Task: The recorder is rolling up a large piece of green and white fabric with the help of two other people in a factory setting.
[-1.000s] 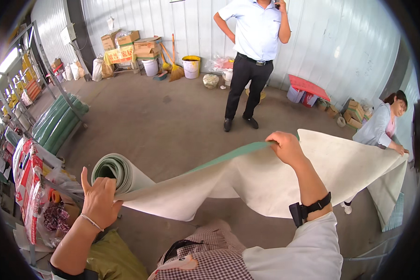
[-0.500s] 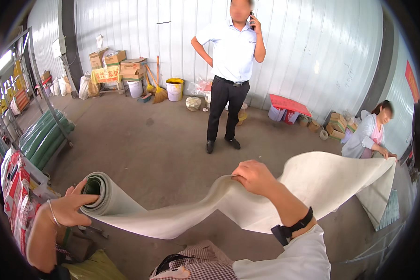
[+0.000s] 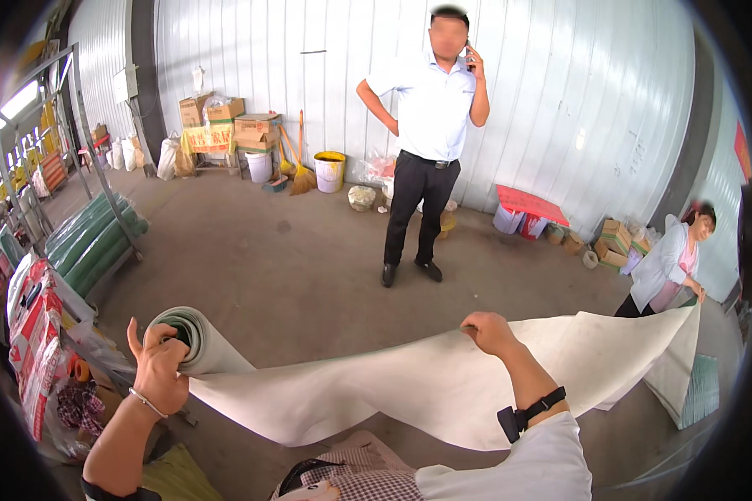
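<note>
A long off-white sheet (image 3: 334, 392) with a green side hangs in loose folds in front of me. Its left end is wound into a roll (image 3: 219, 344), where green shows inside the coil. My left hand (image 3: 160, 367) is closed on the end of this roll, some fingers hooked into the coil and one finger raised. With bent fingers my right hand (image 3: 489, 332) pinches the sheet's upper edge near the middle; the fingertips are partly hidden. At the right, a co-worker (image 3: 664, 267) grips the far corner of the sheet, which droops there.
A person (image 3: 430, 108) stands ahead, phone at the ear. Green wrapped rolls (image 3: 96, 242) lie by a metal rack (image 3: 100, 150) at left. Along the wall are cardboard boxes (image 3: 256, 129), brooms (image 3: 302, 178), a yellow-rimmed bucket (image 3: 330, 174) and a red board (image 3: 532, 204).
My right hand has moved right along the sheet's edge, and its raised fold has flattened. My left hand has gone from open beside the roll to gripping its end. The co-worker has risen somewhat.
</note>
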### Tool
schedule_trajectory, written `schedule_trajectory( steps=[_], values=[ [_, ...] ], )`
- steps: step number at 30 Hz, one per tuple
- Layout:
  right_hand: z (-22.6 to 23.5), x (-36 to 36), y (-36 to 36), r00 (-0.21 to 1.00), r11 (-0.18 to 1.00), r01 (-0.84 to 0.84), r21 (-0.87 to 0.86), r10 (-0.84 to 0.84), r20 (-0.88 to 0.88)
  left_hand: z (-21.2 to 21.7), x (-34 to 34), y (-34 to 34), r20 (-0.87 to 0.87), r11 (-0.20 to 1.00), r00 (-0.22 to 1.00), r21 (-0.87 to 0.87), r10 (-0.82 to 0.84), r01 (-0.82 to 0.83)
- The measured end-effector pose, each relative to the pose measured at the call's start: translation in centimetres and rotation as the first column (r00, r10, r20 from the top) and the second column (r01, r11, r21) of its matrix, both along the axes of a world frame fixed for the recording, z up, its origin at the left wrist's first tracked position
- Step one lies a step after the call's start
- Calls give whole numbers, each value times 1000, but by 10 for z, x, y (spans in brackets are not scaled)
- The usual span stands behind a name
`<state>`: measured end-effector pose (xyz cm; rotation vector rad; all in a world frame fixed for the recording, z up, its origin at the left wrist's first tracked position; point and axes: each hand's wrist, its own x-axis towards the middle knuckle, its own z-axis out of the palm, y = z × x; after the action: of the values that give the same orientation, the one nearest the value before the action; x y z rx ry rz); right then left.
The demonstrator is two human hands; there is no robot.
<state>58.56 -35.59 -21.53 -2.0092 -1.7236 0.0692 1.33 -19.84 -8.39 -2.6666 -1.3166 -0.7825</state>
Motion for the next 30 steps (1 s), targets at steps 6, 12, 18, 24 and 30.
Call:
schedule_trajectory(
  steps=[6, 12, 18, 24, 30],
  values=[
    [78, -57, 12, 935, 930, -299, 216, 240, 260, 69, -17, 24, -403, 918, 836, -27, -372, 395],
    [44, -86, 26, 967, 963, -255, 92, 253, 35, 56, -27, 7, 153, 402, 955, -881, -254, 248],
    [12, 3, -25, 1000, 910, 22, -414, -12, 28, 0, -6, -23, -262, 995, 963, -63, 62, -82],
    [49, 13, -40, 985, 969, 117, 217, -140, 96, 9, 11, 23, -198, 990, 973, 54, -115, 128],
    [111, -45, -23, 989, 984, -64, 169, 40, 140, 79, -14, 52, -603, 947, 746, -53, -283, 317]
  ],
)
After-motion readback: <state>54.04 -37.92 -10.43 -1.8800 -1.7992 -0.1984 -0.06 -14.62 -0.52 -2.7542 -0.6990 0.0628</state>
